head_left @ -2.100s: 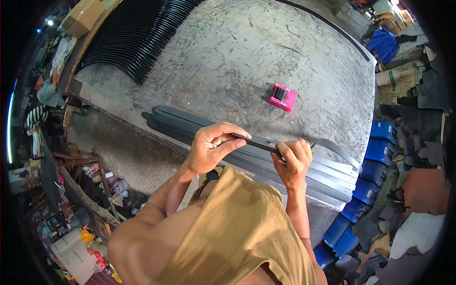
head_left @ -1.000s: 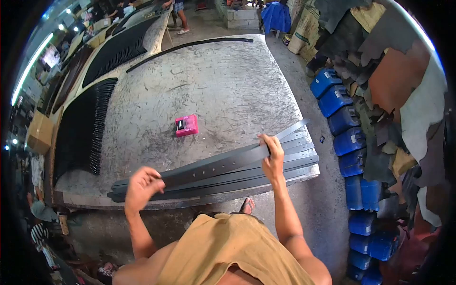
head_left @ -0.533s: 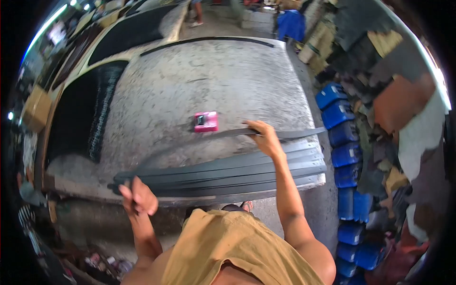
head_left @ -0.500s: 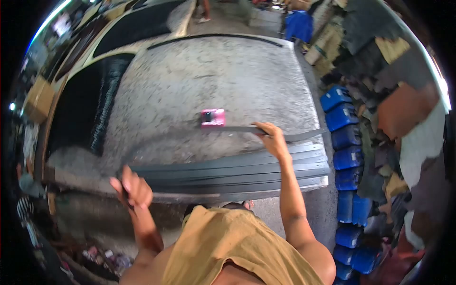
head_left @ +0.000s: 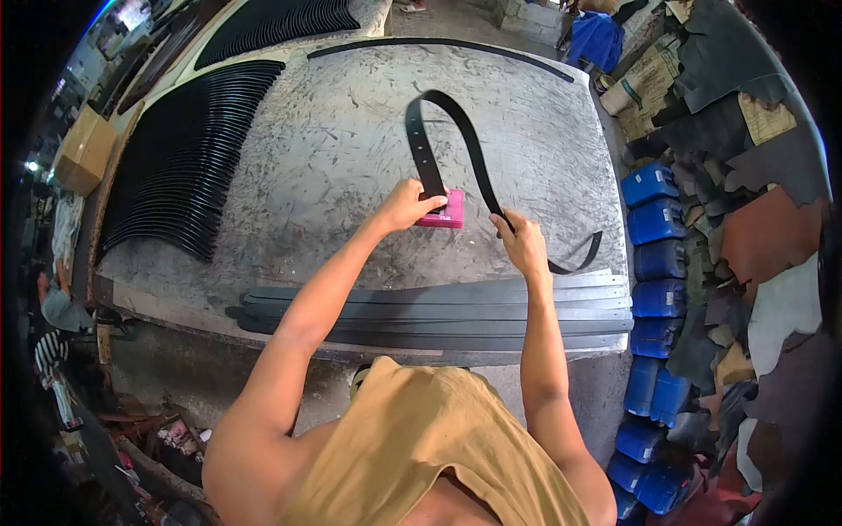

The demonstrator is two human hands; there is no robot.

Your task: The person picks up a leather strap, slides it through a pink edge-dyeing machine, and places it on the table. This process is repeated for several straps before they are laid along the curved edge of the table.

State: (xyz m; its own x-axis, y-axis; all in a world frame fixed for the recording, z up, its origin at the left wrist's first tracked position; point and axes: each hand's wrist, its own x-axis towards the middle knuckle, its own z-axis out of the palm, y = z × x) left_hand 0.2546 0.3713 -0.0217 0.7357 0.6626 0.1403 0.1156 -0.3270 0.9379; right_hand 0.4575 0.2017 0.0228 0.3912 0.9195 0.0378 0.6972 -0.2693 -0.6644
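Grey strips: lay side by side along the near edge of the table point(head_left: 544, 158).
Right hand point(head_left: 526, 245): curled closed, pinched the strap point(head_left: 415, 131); the strap's tail curved off to the right.
Left hand point(head_left: 405, 209): closed on the strap's holed end, thumb on top, over the pink box point(head_left: 453, 210); whether the end was inside, couldn't tell.
Strap: looped up and away between both hands.
Black strips point(head_left: 189, 158): sat in a row, left side.
Long strip point(head_left: 456, 44): lay along the far edge.
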